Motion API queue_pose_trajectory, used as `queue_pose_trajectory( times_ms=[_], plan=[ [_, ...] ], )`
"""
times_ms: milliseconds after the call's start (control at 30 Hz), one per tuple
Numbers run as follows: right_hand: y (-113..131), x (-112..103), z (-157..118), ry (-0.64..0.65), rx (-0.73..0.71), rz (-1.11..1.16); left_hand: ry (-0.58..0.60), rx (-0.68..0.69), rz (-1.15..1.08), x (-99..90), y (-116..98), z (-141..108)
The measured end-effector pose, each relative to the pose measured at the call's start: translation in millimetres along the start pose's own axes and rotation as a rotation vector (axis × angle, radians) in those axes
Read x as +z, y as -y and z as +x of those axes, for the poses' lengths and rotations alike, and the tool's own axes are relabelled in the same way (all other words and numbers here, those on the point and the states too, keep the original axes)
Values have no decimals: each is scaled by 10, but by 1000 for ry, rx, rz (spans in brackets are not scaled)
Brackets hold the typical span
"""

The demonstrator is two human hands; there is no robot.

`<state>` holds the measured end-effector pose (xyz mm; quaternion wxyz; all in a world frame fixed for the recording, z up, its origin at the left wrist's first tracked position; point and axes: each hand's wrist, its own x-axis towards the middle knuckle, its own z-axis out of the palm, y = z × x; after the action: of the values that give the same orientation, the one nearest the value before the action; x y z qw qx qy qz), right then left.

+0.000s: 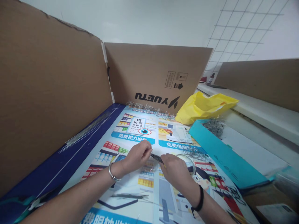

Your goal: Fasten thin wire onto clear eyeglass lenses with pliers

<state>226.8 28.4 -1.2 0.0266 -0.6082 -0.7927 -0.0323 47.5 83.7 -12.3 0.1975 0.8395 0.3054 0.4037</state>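
My left hand (pixel 141 153) is closed in a pinch over the middle of the printed poster sheet (pixel 105 161). Its fingers grip what looks like a thin wire, mostly hidden. My right hand (pixel 174 170) is wrapped round a pair of pliers (pixel 157 157), whose dark jaws point left and reach the left fingertips. Faint thin wire lines show just below the two hands. Beyond the right hand lie a wire ring (pixel 190 160) and a loose heap of fine wire pieces (pixel 192 152). A bundle of short straight wires (pixel 129 196) rests on the sheet nearer me.
Cardboard walls (pixel 154 68) stand at the back and left. Long straight wires (pixel 86 130) lie along the left wall. At right are a yellow bag (pixel 205 105), a turquoise box (pixel 229 158) with a wire tangle (pixel 213 127), and black rings (pixel 230 191). Teal-handled scissors (pixel 26 207) lie lower left.
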Motion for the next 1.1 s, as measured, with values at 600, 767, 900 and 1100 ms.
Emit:
queue_pose_trajectory(
  times_ms=[600, 767, 900, 1100],
  plan=[
    [10, 6, -3, 0, 15, -62, -20, 23, -19, 25, -12, -19],
    [-4, -25, -1, 29, 20, -7, 4, 34, -16, 14, -10, -17],
    [-33, -23, 9, 62, 5, 26, 53, 3, -17, -1, -14, -12],
    [-82, 15, 23, 59, -3, 56, 66, -63, -113, -31, -11, 29]
  ],
)
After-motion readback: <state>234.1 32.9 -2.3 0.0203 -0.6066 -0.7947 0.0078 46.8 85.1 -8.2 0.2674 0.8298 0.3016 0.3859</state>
